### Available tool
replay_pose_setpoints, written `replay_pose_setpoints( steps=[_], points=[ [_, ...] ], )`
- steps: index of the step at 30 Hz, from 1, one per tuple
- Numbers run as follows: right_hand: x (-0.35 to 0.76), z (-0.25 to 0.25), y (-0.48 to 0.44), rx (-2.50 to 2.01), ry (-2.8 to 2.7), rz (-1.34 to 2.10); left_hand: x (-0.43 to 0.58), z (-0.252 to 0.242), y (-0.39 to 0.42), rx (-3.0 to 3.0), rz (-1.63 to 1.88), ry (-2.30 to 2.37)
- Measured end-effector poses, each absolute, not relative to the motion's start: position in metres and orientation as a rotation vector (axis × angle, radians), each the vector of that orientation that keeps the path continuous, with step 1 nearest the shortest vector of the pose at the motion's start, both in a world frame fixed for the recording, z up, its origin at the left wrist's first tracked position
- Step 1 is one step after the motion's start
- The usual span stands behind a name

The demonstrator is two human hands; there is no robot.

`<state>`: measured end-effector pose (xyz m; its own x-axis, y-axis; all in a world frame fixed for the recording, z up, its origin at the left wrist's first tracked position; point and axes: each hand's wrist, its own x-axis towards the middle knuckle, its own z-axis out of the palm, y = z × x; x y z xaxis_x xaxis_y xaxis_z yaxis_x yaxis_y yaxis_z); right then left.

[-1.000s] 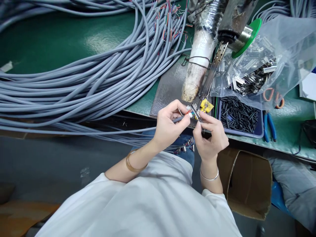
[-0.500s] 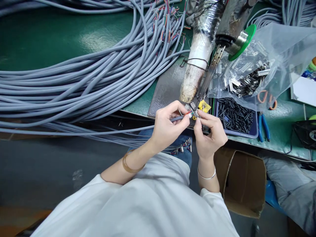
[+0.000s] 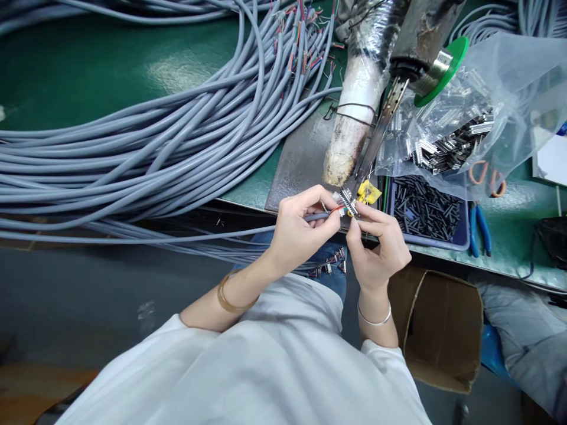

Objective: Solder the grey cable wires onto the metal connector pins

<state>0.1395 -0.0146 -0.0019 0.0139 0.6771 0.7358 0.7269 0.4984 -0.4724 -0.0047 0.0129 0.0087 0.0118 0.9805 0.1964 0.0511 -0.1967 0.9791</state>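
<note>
My left hand [image 3: 303, 224] is closed round the end of a grey cable [image 3: 221, 235], whose thin coloured wires [image 3: 339, 208] reach toward a metal multi-pin connector [image 3: 348, 202]. Thumb and fingers of my right hand [image 3: 378, 239] pinch the connector's right end. Whether every wire touches the pins is too small to tell. Just above the connector is the tip of a soldering iron [image 3: 381, 127], held in a fixed position. A yellow tag or piece [image 3: 368, 193] lies right behind my right fingers.
Grey cables [image 3: 177, 136] cover the left bench. A wrapped tube [image 3: 348, 130] and a solder spool [image 3: 443, 74] stand ahead. To the right are a bag of connectors [image 3: 469, 136], a bin of black sleeves [image 3: 427, 206], pliers [image 3: 481, 230] and scissors [image 3: 487, 177]. Below stands a cardboard box [image 3: 443, 330].
The view has shifted slightly, so the things at the right appear a little farther right. Both hands keep their hold on the cable and the connector near the iron.
</note>
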Motion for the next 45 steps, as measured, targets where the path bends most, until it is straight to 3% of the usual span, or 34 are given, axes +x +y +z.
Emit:
replay_pose_setpoints(
  steps=[6,16,24,32,45],
  points=[
    [0.141,0.000,-0.020,-1.268,-1.636,-0.110,-0.016,0.010,0.010,1.416,1.172,1.072],
    [0.140,0.005,-0.033,-1.342,-1.494,0.285,-0.030,0.014,0.010,1.083,1.091,0.877],
    [0.142,0.009,-0.040,-1.349,-1.325,0.647,-0.035,0.009,-0.001,1.422,1.155,0.837],
    [0.144,0.003,-0.048,-1.240,-1.409,0.338,-0.038,-0.012,-0.012,2.322,1.491,0.679],
    [0.146,-0.001,-0.054,-1.269,-1.435,0.347,-0.034,-0.017,-0.017,2.431,1.597,0.664]
  ],
)
